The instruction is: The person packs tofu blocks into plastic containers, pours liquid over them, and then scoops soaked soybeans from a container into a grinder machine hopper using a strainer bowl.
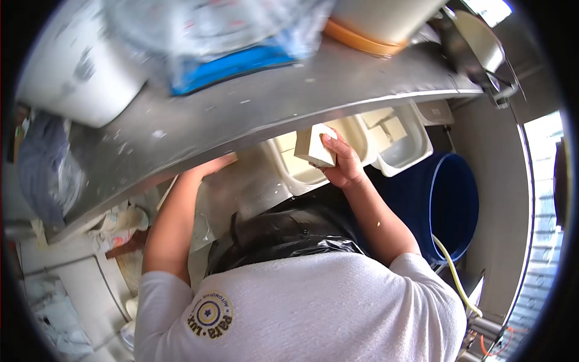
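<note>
My right hand (345,163) grips a pale cream rectangular block (312,149), like tofu or cheese, with the thumb on its near right face. The block is held over a white tub (291,180) that has more pale blocks in it. To the right, a second white tub (422,143) holds several similar blocks (387,131). My left hand (218,164) reaches in beneath the metal shelf, over the left part of the lower counter (250,184). The shelf edge hides its fingers, so what it touches cannot be seen.
Above my hands runs a metal shelf (241,114) bearing a white bucket (84,66), a plastic-wrapped blue item (235,63) and an orange-based container (368,36). A blue barrel (455,205) stands at right, with a pale hose (453,271) by it. Black plastic (283,235) covers my waist.
</note>
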Demonstrator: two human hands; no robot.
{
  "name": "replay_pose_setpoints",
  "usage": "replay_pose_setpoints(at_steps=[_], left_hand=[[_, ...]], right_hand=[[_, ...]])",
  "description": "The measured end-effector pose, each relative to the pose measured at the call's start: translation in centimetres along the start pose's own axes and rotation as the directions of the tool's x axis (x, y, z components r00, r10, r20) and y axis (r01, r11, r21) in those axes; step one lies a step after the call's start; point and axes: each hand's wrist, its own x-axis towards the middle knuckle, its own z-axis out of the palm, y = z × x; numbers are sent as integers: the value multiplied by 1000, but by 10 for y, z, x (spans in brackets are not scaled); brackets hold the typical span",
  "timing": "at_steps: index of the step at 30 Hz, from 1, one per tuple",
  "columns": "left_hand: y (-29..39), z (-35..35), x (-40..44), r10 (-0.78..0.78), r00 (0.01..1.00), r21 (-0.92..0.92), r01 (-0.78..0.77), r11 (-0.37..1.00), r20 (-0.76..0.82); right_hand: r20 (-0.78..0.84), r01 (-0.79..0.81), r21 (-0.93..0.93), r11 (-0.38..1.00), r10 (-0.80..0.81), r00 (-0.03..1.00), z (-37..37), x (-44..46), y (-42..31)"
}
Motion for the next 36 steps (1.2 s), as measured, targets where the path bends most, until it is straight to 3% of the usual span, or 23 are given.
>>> replay_pose_setpoints(at_steps=[2,3,6,8,9,11,14,16,17,19,20,22,23,24,25,27,31,32,36], left_hand=[[-12,10,4,-115,988,-205,134,970,100],[-9,17,-2,-158,986,-437,165,884,52],[-11,44,-16,-207,976,-928,143,345,73],[6,55,-30,-299,939,-985,175,-1,167],[13,62,-36,-289,942,-983,184,11,173],[20,77,-44,-306,946,-983,56,-175,109],[10,97,-50,-453,878,-988,115,-107,152],[14,104,-55,-549,822,-987,156,-42,153],[18,106,-56,-595,789,-985,167,-32,153],[30,108,-58,-650,746,-986,167,-26,143],[37,109,-61,-632,765,-991,126,-44,125],[53,109,-68,-631,770,-995,69,-66,95],[61,109,-70,-619,781,-997,70,-45,83],[69,109,-72,-607,791,-997,75,-25,74],[77,109,-74,-624,779,-998,59,-31,65],[93,110,-82,-618,785,-998,64,21,38],[124,105,-89,-628,778,-999,1,36,-22],[133,102,-88,-634,773,-1000,0,31,-20],[202,79,-59,-605,789,-992,-43,116,-105]], right_hand=[[29,37,28,999,-37,999,-34,-2,-21],[21,51,56,997,-52,998,-55,1,-29],[-106,159,50,986,-153,982,-109,2,-63],[-157,212,37,977,-204,966,-150,5,-91],[-238,266,26,964,-252,938,-167,7,-107],[-362,339,-56,939,-336,869,-201,21,-137],[-454,376,-209,903,-430,781,-255,53,-178],[-410,405,-387,829,-548,729,-294,96,-196],[-400,408,-380,830,-545,737,-301,116,-205],[-366,290,-629,721,-604,708,-306,153,-217],[-352,294,-625,723,-598,720,-307,169,-220],[-151,347,-754,558,-661,735,-305,197,-224],[3,449,-738,504,-662,749,-306,205,-225],[22,455,-732,508,-650,760,-307,207,-229],[47,338,-702,627,-432,901,-309,207,-236],[94,185,-680,710,-166,982,-309,214,-233],[-27,151,-803,576,-288,957,-323,233,-212],[-11,149,-910,388,-383,924,-327,241,-206],[69,59,-998,-37,-551,832,-306,222,-193]])
